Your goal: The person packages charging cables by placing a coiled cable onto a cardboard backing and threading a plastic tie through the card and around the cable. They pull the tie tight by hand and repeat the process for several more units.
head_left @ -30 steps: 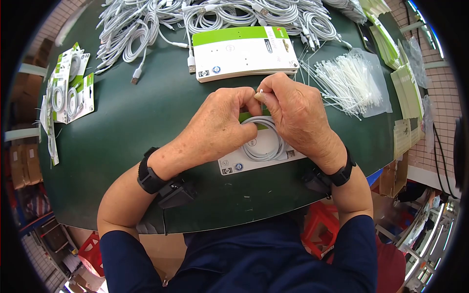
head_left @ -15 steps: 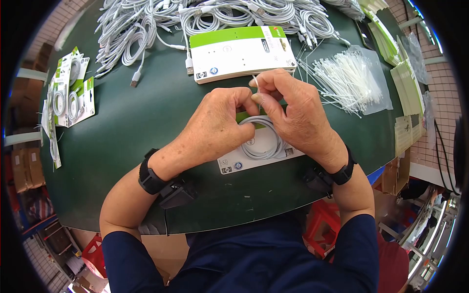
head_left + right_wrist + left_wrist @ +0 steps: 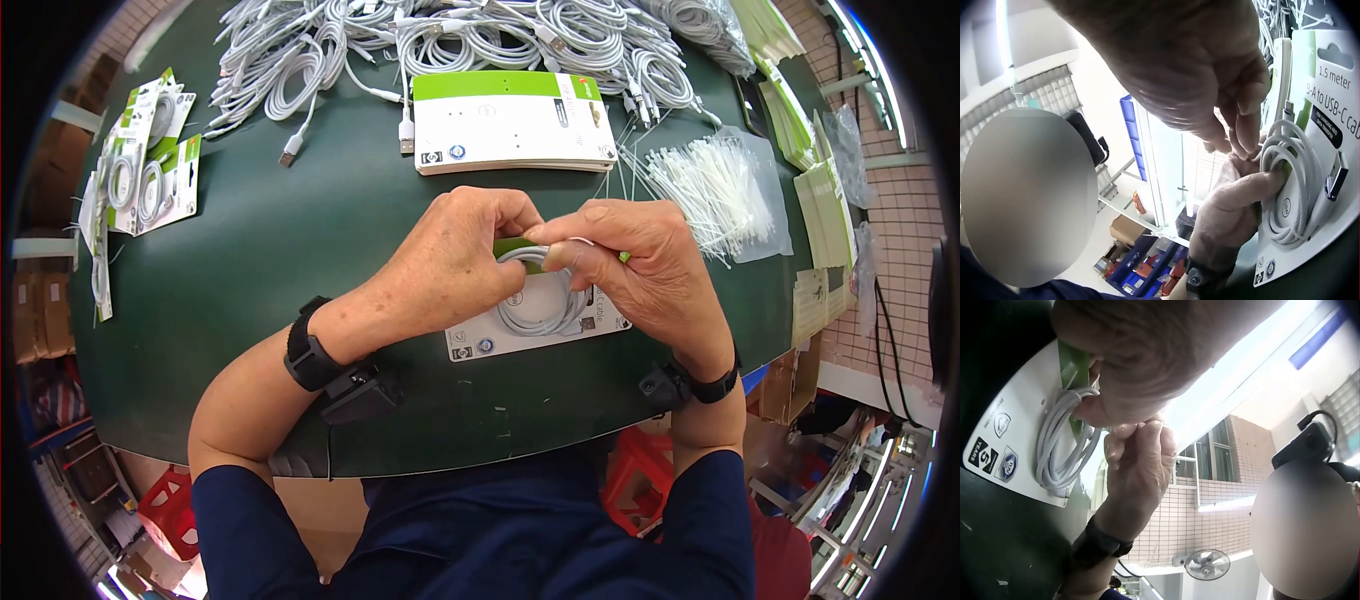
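Note:
A white USB cable (image 3: 541, 322) lies coiled on a white and green packaging card (image 3: 487, 338), its USB plug showing in the right wrist view. My left hand (image 3: 440, 265) grips the coil at the card's green end, thumb over the loops and fingers curled near the card's far edge. Beside it, my right hand (image 3: 645, 250) pinches a thin white cable tie (image 3: 580, 240) between thumb and forefinger, close over the coil. The fingertips of both hands meet there. In the left wrist view the left hand hides most of the tie.
A stack of cards (image 3: 510, 130) stands just beyond the hands. Behind it spreads a pile of coiled cables (image 3: 450, 45). Loose cable ties (image 3: 705, 195) lie on a plastic bag at the right. Carded cables (image 3: 140, 175) sit at the left, more cards (image 3: 825, 200) along the right edge.
My right hand has moved right and nearer the body, turning flatter, with the tie in its pinch. The left hand stays at the coil. The whole view has shifted slightly.

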Available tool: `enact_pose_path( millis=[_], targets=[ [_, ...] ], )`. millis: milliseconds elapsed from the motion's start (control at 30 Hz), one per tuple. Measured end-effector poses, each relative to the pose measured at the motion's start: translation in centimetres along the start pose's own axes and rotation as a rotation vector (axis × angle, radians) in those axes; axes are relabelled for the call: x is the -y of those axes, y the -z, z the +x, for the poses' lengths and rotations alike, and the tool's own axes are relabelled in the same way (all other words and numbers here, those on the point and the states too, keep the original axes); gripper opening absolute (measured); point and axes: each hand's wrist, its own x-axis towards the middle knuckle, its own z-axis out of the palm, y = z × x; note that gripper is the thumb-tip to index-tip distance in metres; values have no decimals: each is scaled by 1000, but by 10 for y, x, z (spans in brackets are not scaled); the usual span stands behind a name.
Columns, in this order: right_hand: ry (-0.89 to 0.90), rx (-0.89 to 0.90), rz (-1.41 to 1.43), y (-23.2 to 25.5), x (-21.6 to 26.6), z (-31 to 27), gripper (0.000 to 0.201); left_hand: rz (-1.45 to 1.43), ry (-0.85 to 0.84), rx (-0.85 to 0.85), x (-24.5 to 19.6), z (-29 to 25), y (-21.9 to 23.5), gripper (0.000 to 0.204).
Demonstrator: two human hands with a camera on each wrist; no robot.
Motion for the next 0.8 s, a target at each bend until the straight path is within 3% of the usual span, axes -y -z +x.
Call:
enact_pose_path(
  millis=[67,167,367,567,800],
  targets=[
    [-147,118,110,8,9,0,20,-1,12,-1,-1,0,1,13],
    [52,146,121,10,-5,0,21,11,9,-9,1,2,4,12],
    [-130,178,255,13,6,-2,25,17,-38,-43,-1,1,7,17],
    [-15,23,159,2,9,-5,26,44,-30,-50,-5,1,14,21],
    [292,-230,-190,-6,10,-1,28,20,-22,-58,-19,-3,21,22]
  ],
)
